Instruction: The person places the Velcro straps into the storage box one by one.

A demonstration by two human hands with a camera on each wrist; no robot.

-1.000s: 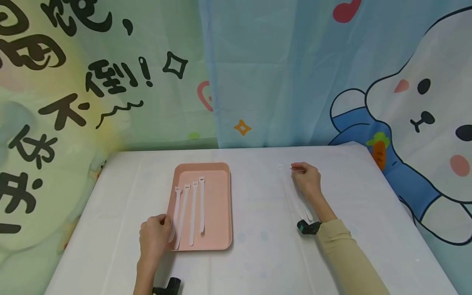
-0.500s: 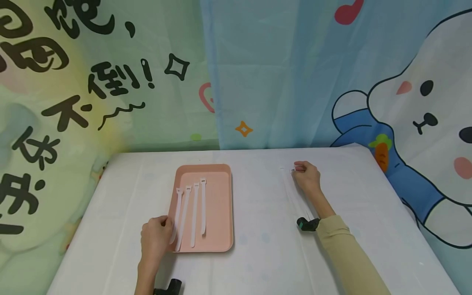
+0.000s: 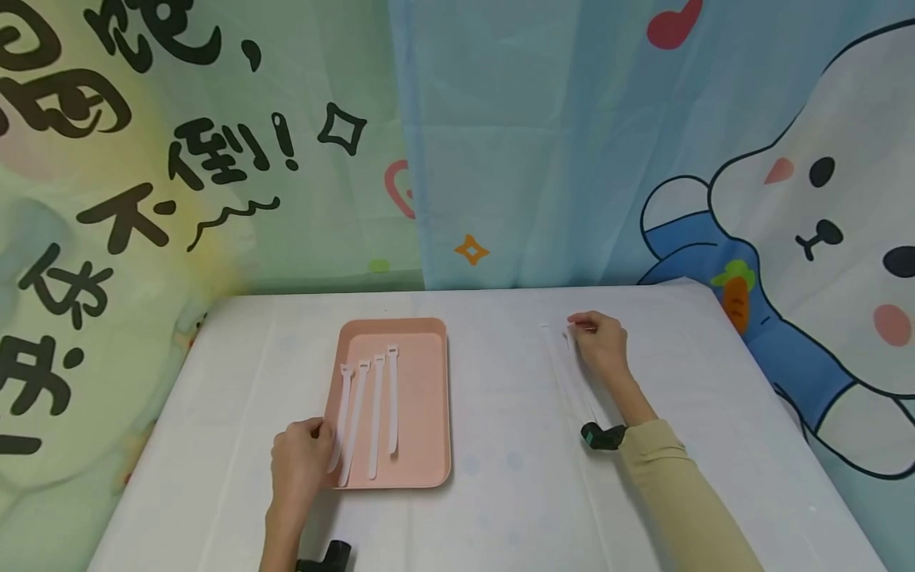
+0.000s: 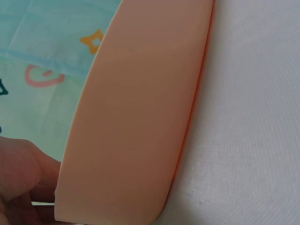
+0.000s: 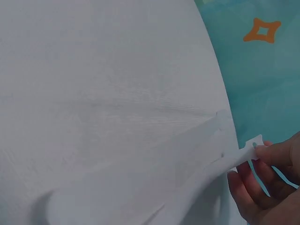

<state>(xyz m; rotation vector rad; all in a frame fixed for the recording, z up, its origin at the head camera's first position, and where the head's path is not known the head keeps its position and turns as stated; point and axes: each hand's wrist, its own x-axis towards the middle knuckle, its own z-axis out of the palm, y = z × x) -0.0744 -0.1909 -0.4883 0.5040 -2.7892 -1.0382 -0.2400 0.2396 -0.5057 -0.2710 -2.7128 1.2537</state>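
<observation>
In the head view my left hand [image 3: 302,457] is at the near left corner of a pink tray [image 3: 423,397], its fingers pinching the rim. The left wrist view shows those fingers [image 4: 23,173] at the tray's edge. Several long white plastic strips with notched ends, such as this strip [image 3: 393,401], lie side by side in the tray. On the right of the table my right hand [image 3: 602,345] pinches the notched end of another white strip [image 5: 234,159] between thumb and fingers. That end is raised off the table. Beside it a further white strip [image 5: 136,176] lies flat.
Both things rest on a white cloth-covered table [image 3: 500,445]. Behind it hangs a printed curtain [image 3: 500,159]. A black wrist camera [image 3: 603,437] sits close over the strips on the right. Another wrist camera [image 3: 329,556] is below the tray.
My right hand has shifted slightly to the right, its fingers still at the far end of the white strips. The left hand and the tray have stayed in place.
</observation>
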